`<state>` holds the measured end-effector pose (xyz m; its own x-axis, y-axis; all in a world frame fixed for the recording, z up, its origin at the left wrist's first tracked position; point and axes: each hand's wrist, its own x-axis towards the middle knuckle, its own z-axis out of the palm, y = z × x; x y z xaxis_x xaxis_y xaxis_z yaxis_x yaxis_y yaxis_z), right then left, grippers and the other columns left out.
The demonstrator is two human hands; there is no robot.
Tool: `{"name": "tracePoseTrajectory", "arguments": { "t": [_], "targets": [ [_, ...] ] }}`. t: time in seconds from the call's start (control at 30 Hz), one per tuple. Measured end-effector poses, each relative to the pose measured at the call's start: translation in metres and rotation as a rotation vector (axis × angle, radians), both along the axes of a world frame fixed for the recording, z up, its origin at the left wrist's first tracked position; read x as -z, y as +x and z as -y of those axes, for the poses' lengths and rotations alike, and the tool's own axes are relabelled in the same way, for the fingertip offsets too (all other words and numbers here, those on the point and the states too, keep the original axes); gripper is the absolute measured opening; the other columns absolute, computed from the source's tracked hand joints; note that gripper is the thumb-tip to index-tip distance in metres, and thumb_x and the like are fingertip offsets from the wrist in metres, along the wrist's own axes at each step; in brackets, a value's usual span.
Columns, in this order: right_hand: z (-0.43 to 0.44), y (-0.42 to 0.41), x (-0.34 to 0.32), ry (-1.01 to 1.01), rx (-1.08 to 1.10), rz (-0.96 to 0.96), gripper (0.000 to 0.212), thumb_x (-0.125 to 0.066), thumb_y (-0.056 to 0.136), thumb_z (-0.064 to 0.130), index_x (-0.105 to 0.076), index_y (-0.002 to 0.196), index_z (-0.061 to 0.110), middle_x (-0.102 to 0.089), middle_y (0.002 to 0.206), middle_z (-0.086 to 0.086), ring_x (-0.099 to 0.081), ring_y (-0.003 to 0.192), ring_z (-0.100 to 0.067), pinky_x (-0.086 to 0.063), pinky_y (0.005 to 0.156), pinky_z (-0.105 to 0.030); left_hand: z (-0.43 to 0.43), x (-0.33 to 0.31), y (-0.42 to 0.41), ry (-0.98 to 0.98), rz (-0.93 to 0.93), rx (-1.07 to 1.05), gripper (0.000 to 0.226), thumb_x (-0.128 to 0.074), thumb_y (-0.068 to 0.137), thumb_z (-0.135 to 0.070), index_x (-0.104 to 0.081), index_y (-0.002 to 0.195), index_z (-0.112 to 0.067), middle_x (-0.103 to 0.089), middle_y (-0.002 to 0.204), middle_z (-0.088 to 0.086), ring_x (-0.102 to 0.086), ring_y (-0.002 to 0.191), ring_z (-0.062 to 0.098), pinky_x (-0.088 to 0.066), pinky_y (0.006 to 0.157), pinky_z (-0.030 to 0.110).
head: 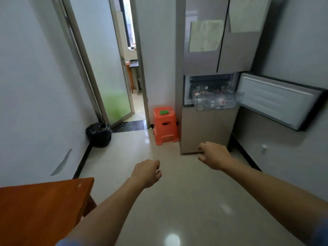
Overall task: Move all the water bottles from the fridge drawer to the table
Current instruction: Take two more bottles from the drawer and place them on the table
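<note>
A grey fridge (204,132) stands ahead at the right with its middle door (276,100) swung open to the right. A clear drawer (215,102) is pulled out of it and holds several water bottles (211,102), blurred. The wooden table (40,210) fills the lower left corner with nothing on its visible part. My left hand (147,173) hangs over the floor with fingers loosely curled and nothing in it. My right hand (213,155) reaches forward near the fridge's base, fingers apart, holding nothing. Both hands are well short of the drawer.
An orange plastic stool (165,125) with a green item on top stands left of the fridge. A black bin bag (99,134) sits by the left wall. A glass door (110,68) stands open onto another room. Shiny tiled floor (177,201) lies between me and the fridge.
</note>
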<state>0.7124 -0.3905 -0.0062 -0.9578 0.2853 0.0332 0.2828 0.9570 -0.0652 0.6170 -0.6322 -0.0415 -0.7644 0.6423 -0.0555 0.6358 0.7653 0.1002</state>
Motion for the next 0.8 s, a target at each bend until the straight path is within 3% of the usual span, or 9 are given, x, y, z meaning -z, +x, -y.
{"name": "tracePoseTrajectory", "arguments": {
  "t": [0.23, 0.37, 0.57, 0.8],
  "targets": [
    [-0.138, -0.029, 0.022, -0.036, 0.185, 0.035, 0.033, -0.05, 0.091, 0.046, -0.055, 0.115, 0.023, -0.059, 0.111, -0.003, -0.058, 0.095, -0.023, -0.051, 0.08, -0.038, -0.151, 0.011, -0.09, 0.04, 0.032, 0.186, 0.019, -0.055, 0.09, -0.037, -0.056, 0.098, -0.02, -0.062, 0.098, 0.003, -0.057, 0.085, 0.019, -0.051, 0.078, 0.032],
    [-0.216, -0.083, 0.015, -0.057, 0.297, -0.003, 0.03, -0.052, 0.091, 0.045, -0.056, 0.112, 0.024, -0.062, 0.105, -0.001, -0.059, 0.089, -0.02, -0.053, 0.078, -0.04, -0.236, 0.011, -0.158, 0.055, 0.058, 0.279, 0.018, -0.055, 0.088, -0.036, -0.058, 0.095, -0.019, -0.063, 0.098, 0.003, -0.06, 0.088, 0.02, -0.054, 0.082, 0.038],
    [-0.293, -0.16, 0.009, -0.105, 0.389, -0.034, 0.039, -0.053, 0.09, 0.047, -0.055, 0.123, 0.026, -0.062, 0.115, 0.001, -0.061, 0.099, -0.02, -0.051, 0.081, -0.036, -0.34, -0.014, -0.263, 0.037, 0.036, 0.348, 0.02, -0.052, 0.088, -0.033, -0.059, 0.099, -0.017, -0.066, 0.102, 0.007, -0.063, 0.092, 0.028, -0.053, 0.079, 0.038],
    [-0.387, -0.215, 0.023, -0.144, 0.49, 0.008, 0.033, -0.055, 0.091, 0.043, -0.057, 0.117, 0.023, -0.064, 0.112, -0.002, -0.061, 0.096, -0.022, -0.047, 0.073, -0.03, -0.437, -0.004, -0.332, -0.028, 0.068, 0.403, 0.022, -0.051, 0.089, -0.033, -0.059, 0.103, -0.017, -0.065, 0.109, 0.011, -0.061, 0.099, 0.032, -0.048, 0.078, 0.036]
  ]
}}
